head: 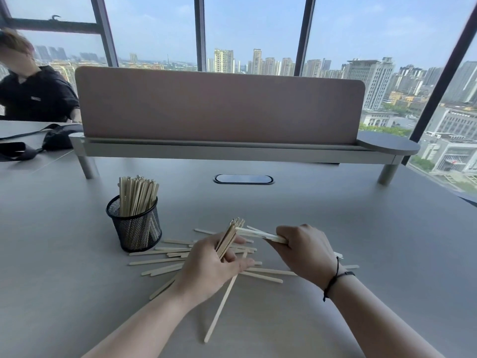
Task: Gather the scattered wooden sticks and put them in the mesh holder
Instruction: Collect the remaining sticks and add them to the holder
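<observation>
A black mesh holder [134,228] stands on the grey table, left of centre, with many wooden sticks [136,193] upright in it. Several loose wooden sticks [157,261] lie scattered flat on the table just right of the holder and under my hands. My left hand [214,264] grips a bundle of sticks [229,235] that points up and away. My right hand [304,250] holds a second small bundle [255,233], pointing left so its tips meet the left bundle. One long stick [219,308] lies nearer me, below my left hand.
A pink desk divider [219,107] on a raised grey shelf [232,151] spans the far side of the table. An oval cable port [243,179] sits in the tabletop. A person in black [33,94] sits at far left, with dark items [56,136] nearby.
</observation>
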`<state>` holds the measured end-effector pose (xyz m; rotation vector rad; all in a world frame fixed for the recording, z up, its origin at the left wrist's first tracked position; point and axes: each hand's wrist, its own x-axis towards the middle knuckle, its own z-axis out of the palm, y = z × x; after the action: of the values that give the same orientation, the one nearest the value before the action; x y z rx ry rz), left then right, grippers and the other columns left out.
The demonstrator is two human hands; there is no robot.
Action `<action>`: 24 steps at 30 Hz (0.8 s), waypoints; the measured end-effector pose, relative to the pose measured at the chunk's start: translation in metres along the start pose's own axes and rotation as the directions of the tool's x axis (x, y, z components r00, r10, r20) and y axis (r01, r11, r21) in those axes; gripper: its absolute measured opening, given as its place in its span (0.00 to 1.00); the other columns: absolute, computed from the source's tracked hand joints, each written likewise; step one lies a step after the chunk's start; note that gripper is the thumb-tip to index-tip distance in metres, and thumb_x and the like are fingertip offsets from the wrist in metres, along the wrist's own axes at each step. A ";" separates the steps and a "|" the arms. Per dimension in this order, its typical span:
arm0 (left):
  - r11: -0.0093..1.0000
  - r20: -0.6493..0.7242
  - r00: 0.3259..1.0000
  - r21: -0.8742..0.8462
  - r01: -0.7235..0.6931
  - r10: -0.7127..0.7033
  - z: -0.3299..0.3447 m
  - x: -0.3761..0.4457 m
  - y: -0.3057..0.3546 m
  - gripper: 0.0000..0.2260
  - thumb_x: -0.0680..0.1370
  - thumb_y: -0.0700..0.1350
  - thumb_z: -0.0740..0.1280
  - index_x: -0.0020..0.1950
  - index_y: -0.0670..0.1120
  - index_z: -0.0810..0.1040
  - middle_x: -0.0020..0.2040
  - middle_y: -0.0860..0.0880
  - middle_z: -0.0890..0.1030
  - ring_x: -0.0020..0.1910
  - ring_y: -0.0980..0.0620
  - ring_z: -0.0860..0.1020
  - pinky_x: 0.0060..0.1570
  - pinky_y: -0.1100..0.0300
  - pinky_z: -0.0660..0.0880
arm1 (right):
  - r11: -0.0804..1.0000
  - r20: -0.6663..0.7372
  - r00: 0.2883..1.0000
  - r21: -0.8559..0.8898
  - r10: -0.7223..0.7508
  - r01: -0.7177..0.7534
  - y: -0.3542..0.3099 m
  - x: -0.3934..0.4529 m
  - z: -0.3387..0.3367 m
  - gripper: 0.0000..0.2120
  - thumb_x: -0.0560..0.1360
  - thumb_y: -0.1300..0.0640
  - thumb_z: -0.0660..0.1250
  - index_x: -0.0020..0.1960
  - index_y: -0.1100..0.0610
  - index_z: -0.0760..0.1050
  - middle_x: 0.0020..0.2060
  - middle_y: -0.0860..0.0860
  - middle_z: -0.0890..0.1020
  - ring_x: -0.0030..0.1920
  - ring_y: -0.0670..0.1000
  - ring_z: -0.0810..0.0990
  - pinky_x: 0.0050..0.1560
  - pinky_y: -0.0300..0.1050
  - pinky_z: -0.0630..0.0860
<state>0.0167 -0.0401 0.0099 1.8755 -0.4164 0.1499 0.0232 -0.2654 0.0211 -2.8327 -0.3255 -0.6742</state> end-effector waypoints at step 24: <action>0.929 -0.492 0.869 -0.292 -0.227 0.058 -0.011 -0.001 0.022 0.28 0.70 0.71 0.70 0.37 0.44 0.75 0.23 0.46 0.67 0.25 0.51 0.66 0.26 0.52 0.65 | 0.097 0.205 0.966 0.970 0.155 -0.221 -0.119 0.006 -0.023 0.24 0.74 0.49 0.69 0.26 0.53 0.61 0.24 0.54 0.60 0.23 0.50 0.57 0.25 0.41 0.55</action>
<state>0.0089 -0.0358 0.0332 1.3982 -0.2208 0.5940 -0.0117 -0.1571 0.0617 -1.4523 -0.2485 -0.1294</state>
